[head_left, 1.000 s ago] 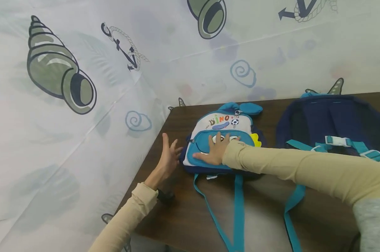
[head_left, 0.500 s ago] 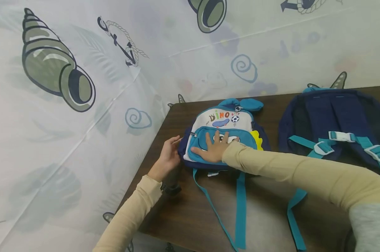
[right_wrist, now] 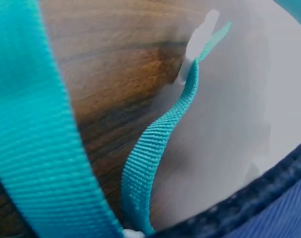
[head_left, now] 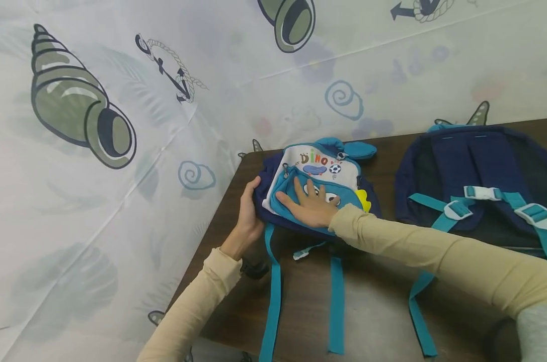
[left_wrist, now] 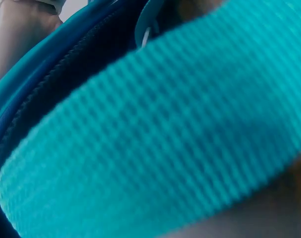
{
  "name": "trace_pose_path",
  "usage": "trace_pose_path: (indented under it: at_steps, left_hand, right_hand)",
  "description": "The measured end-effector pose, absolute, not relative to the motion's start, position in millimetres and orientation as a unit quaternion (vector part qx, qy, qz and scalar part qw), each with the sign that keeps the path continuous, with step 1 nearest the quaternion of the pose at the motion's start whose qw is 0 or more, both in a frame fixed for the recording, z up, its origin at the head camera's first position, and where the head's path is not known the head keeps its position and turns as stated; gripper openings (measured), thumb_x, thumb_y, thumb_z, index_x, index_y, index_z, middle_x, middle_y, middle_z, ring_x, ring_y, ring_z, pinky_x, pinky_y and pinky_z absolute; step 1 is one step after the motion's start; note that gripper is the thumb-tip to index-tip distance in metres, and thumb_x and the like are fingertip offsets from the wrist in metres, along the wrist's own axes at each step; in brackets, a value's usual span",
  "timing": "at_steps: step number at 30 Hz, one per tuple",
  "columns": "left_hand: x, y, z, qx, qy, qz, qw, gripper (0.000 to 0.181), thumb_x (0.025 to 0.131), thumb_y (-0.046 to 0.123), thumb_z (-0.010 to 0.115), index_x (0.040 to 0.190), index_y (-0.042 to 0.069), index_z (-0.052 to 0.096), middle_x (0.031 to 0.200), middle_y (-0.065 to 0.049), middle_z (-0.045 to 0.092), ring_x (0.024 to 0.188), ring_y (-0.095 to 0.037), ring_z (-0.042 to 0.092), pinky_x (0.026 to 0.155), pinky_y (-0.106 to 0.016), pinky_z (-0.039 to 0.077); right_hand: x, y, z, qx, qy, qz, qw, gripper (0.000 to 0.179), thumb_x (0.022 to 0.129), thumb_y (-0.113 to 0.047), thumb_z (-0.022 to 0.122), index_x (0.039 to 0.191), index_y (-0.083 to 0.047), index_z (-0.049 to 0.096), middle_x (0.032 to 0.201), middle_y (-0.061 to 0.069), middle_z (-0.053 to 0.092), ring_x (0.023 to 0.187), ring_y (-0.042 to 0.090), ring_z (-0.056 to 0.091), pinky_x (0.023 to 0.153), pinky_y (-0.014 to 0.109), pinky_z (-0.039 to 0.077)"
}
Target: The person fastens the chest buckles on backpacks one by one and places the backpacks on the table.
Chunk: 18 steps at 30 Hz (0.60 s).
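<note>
A small navy, white and blue children's backpack [head_left: 320, 161] lies front up on the brown table [head_left: 373, 286], "DINO" lettering across its white panel. Its left side is tipped up. At that side, my left hand [head_left: 248, 213] holds the backpack, thumb along the edge, the other fingers hidden beneath. My right hand [head_left: 313, 205] lies with spread fingers on the blue front pocket. Teal straps hang toward me; in the left wrist view a wide teal strap [left_wrist: 160, 129] covers most of the picture. The right wrist view shows a thin strap [right_wrist: 160, 134] with a white buckle [right_wrist: 200, 37].
To the right stands a larger navy backpack [head_left: 450, 156], its back side toward me, with teal straps and white buckles. One loose strap [head_left: 420, 317] trails over the table. Behind and left hangs a white printed cloth [head_left: 164, 151].
My left hand has moved in from beside the small backpack and taken hold of its left side, which has risen and turned. My right hand stays on the front pocket.
</note>
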<state>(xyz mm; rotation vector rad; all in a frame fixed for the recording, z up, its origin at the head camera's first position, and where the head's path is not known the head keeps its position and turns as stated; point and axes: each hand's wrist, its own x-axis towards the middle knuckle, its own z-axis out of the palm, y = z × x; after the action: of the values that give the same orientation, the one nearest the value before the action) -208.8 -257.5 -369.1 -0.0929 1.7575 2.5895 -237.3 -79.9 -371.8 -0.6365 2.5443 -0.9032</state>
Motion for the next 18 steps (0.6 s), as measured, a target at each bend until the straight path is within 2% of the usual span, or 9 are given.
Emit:
trace_pose_path:
  at_steps: [4, 7, 10, 14, 18]
  left_hand:
    - [-212, -250, -349, 0.009, 0.585, 0.811, -0.005, 0.04, 0.1, 0.048, 0.043, 0.117, 0.017, 0.062, 0.11, 0.004, 0.066, 0.098, -0.011, 0.064, 0.088, -0.025, 0.053]
    - [-215, -245, -324, 0.044, 0.625, 0.779, -0.012, 0.045, 0.1, 0.047, 0.041, 0.134, 0.021, 0.056, 0.122, 0.002, 0.061, 0.106, -0.012, 0.06, 0.093, -0.027, 0.051]
    - [-219, -238, -294, 0.067, 0.674, 0.735, -0.016, 0.051, 0.099, 0.044, 0.042, 0.149, 0.031, 0.045, 0.142, 0.003, 0.052, 0.123, -0.012, 0.052, 0.106, -0.031, 0.043]
    - [-224, -222, -265, 0.054, 0.744, 0.666, -0.014, 0.053, 0.098, 0.044, 0.051, 0.15, 0.04, 0.043, 0.155, 0.01, 0.041, 0.138, -0.013, 0.042, 0.117, -0.038, 0.034]
    - [-227, -207, -252, 0.036, 0.774, 0.632, -0.003, 0.051, 0.097, 0.046, 0.054, 0.147, 0.044, 0.044, 0.154, 0.008, 0.043, 0.138, -0.018, 0.045, 0.115, -0.043, 0.038]
  right_hand:
    - [-237, -80, -366, -0.233, 0.882, -0.371, 0.176, 0.099, 0.085, -0.089, 0.006, 0.161, -0.026, -0.006, 0.168, 0.01, -0.012, 0.151, 0.047, -0.013, 0.109, 0.08, -0.004]
    - [-238, -82, -359, -0.24, 0.853, -0.435, 0.162, 0.097, 0.086, -0.087, 0.003, 0.159, -0.026, -0.011, 0.168, 0.006, -0.015, 0.153, 0.039, -0.014, 0.113, 0.077, -0.003]
    - [-239, -85, -354, -0.254, 0.813, -0.507, 0.132, 0.092, 0.09, -0.082, 0.003, 0.159, -0.023, -0.014, 0.168, 0.005, -0.014, 0.155, 0.031, -0.012, 0.12, 0.066, -0.001]
    - [-240, -80, -350, -0.266, 0.766, -0.575, 0.108, 0.083, 0.099, -0.07, 0.005, 0.159, -0.017, -0.014, 0.169, 0.005, -0.012, 0.156, 0.025, -0.011, 0.126, 0.051, -0.001]
    - [-247, -63, -348, -0.29, 0.734, -0.604, 0.112, 0.075, 0.104, -0.061, 0.007, 0.159, -0.016, -0.015, 0.168, 0.004, -0.012, 0.156, 0.024, -0.01, 0.125, 0.053, -0.002]
